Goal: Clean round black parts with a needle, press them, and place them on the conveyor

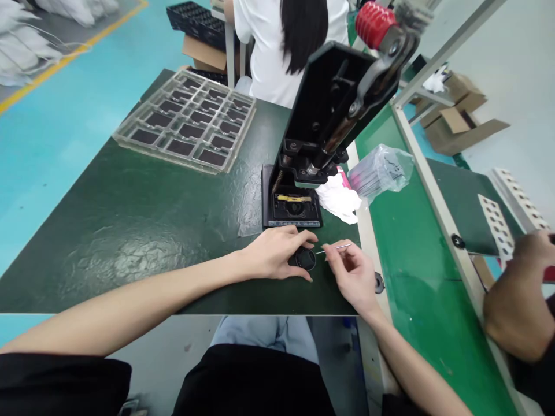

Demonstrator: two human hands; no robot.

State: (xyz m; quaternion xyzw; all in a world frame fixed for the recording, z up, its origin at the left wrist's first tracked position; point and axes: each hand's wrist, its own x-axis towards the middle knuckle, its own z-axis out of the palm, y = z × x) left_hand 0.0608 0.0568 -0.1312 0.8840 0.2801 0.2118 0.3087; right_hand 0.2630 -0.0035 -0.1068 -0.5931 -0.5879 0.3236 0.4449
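On the green tabletop, my left hand curls its thumb and fingers around a small round black part, gripping it near the table's front edge. Just to its right, my right hand pinches a thin metal pick, whose end points at the part's edge; whether it touches cannot be made out. Directly beyond my left hand stands a black hand press with a red grip. In its base lies a dark nest with a yellow strip.
A clear compartment tray with dark pieces lies back left. White tissue and a plastic bag of strips sit right of the press. A green conveyor belt runs along the right. Co-workers sit ahead and at right.
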